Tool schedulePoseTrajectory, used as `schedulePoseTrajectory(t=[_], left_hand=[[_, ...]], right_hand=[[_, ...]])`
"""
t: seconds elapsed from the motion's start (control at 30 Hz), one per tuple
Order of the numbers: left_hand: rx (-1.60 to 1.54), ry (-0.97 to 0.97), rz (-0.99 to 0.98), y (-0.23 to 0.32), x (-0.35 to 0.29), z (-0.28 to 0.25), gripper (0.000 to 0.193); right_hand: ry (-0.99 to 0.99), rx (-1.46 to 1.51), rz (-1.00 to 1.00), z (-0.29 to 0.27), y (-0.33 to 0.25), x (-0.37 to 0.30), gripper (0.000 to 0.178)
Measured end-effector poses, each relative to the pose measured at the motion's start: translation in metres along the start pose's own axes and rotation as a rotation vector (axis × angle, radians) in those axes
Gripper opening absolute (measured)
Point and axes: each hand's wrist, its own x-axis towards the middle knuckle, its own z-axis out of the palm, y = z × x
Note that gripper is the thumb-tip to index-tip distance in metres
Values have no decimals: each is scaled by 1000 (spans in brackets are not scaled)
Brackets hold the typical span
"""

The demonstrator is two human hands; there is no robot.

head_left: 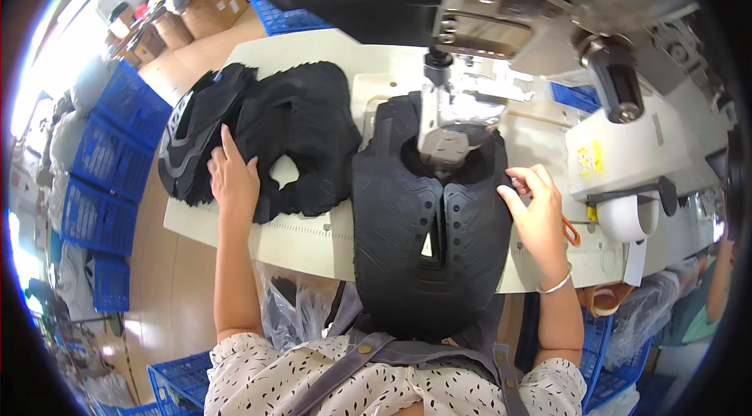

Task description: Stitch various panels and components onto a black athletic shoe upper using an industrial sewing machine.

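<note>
A black shoe upper [392, 251] with two rows of eyelets lies under the head of a sewing machine [446, 142], its toe end hanging over the table's near edge. At its right edge my right hand [536, 200] is closed, pinching the rim between thumb and fingers. My left hand [235, 177] rests on a stack of more black shoe uppers [313, 118] to the left, index finger stretched out and thumb apart. Grey trim shows on the leftmost upper of that stack. The needle's tip is hidden by the machine's foot and the upper.
An orange loop-shaped handle [571, 232] lies on the white table [329, 240] beside my right wrist. The machine's white body [627, 157] stands at the right. Blue crates [98, 212] are stacked at the left. Another person's arm [719, 279] shows at the far right.
</note>
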Motion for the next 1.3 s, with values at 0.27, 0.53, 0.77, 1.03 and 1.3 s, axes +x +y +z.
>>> schedulePoseTrajectory(t=[0.27,0.53,0.77,1.03,1.3], left_hand=[[-698,-336,642,102,-62,-52,90],[-696,-340,597,102,-60,-50,96],[-745,-462,416,104,-53,-52,109],[-1435,-396,157,109,-65,-58,79],[-1996,-1116,158,112,-77,-80,26]], right_hand=[[-19,39,49,-1,14,2,6],[-150,866,354,-33,-28,-35,56],[-21,25,118,-8,-38,-58,62],[33,471,214,-8,-28,-60,30],[271,832,203,9,-27,-43,37]])
